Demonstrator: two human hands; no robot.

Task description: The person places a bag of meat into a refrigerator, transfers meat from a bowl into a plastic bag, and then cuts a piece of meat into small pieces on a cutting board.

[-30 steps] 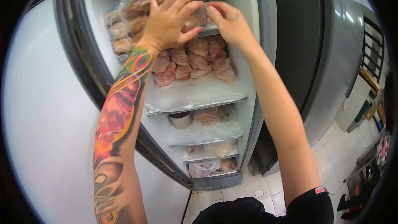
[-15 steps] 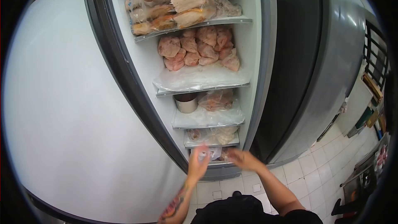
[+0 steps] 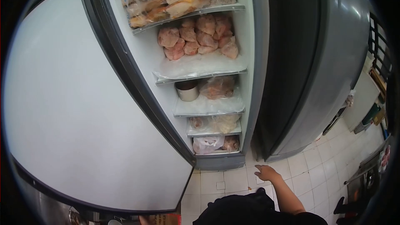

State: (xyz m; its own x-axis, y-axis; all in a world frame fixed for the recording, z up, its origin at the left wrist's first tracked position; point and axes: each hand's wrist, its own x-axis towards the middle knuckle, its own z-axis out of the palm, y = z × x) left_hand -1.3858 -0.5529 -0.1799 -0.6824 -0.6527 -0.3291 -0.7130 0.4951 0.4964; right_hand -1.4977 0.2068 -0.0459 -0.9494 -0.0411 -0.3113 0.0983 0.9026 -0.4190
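My right hand [image 3: 268,173] is over the floor tiles, below and right of the open freezer [image 3: 216,163]. Its fingers are apart and hold nothing. My left hand cannot be made out; only a small skin-toned patch shows under the lower edge of the white door [image 3: 100,112]. On the upper shelf lies a large clear bag of meat pieces [image 3: 166,0]. Raw, pinkish meat portions [image 3: 198,37] are piled on the shelf below. Farther down are a white container [image 3: 187,93], a bag of meat [image 3: 218,87] and a white plastic bag [image 3: 207,144].
A dark grey appliance [image 3: 329,66] stands right of the freezer. Pale floor tiles [image 3: 233,179] stretch below it. At the far right are a metal stand [image 3: 366,164] and dark shoes. A red and brown box [image 3: 168,219] shows at the bottom edge.
My left hand has left its place before the lowest shelf. My right hand has moved down and right, away from the freezer. The white door's lower edge and corner now show, and the view has shifted.
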